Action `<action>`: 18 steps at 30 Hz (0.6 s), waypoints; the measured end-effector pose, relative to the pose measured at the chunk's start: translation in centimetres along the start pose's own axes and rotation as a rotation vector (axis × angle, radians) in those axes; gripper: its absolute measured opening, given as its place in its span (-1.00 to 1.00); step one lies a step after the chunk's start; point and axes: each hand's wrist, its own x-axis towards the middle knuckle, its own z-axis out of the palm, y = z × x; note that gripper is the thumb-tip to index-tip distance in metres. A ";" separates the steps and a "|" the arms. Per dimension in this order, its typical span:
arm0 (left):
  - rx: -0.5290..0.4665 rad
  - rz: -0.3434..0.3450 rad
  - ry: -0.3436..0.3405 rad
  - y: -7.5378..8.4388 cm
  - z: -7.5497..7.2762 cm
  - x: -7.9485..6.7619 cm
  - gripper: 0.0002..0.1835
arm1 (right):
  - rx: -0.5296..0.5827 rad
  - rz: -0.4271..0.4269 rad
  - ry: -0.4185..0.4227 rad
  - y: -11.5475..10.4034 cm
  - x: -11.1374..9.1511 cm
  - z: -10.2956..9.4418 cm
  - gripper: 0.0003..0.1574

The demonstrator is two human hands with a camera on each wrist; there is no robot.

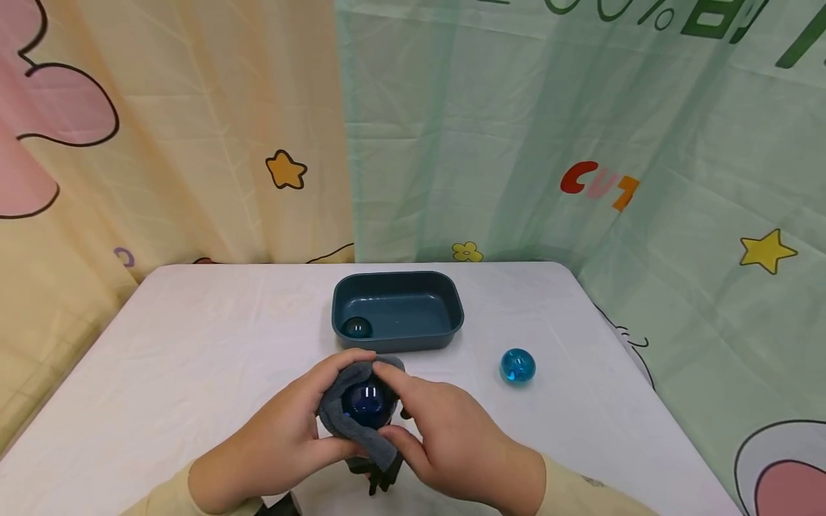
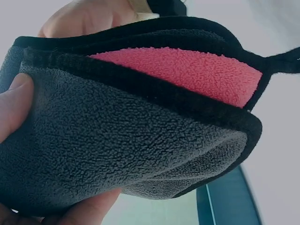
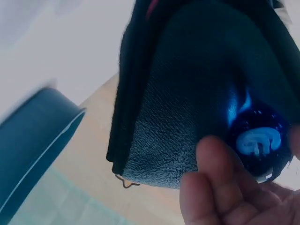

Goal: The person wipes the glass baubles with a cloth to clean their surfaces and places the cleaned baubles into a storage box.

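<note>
A dark blue glass ball (image 1: 369,403) sits in the fold of a grey cloth (image 1: 332,410) above the near part of the table. My left hand (image 1: 284,423) grips the cloth around the ball's left side. With thumb and fingers, my right hand (image 1: 461,437) holds the ball and the cloth's edge from the right. In the left wrist view the grey cloth (image 2: 108,136) has black edging and a pink inner side. The right wrist view shows the shiny ball (image 3: 260,145) against the cloth, by my right fingers (image 3: 215,164).
Beyond the hands stands a dark teal rectangular bin (image 1: 413,337) with a dark glass ball (image 1: 357,327) in its near left corner. A bright blue glass ball (image 1: 518,366) rests on the white table (image 1: 193,344) at right. Printed curtains hang behind and beside the table.
</note>
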 end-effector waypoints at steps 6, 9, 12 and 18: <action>0.037 -0.018 -0.048 0.2 0.0 0.1 -0.09 | -0.245 -0.152 0.123 0.0 -0.2 0.4 -0.22; 0.092 -0.014 -0.075 0.3 0.0 0.1 -0.10 | -0.197 -0.111 0.094 0.3 -0.1 0.6 -0.34; 0.147 0.001 -0.097 0.3 0.2 0.1 -0.10 | -0.038 -0.024 0.027 0.6 0.0 0.6 -0.47; 0.078 -0.011 -0.077 0.4 0.2 0.1 -0.10 | 0.091 0.043 0.004 0.8 0.1 0.6 -0.47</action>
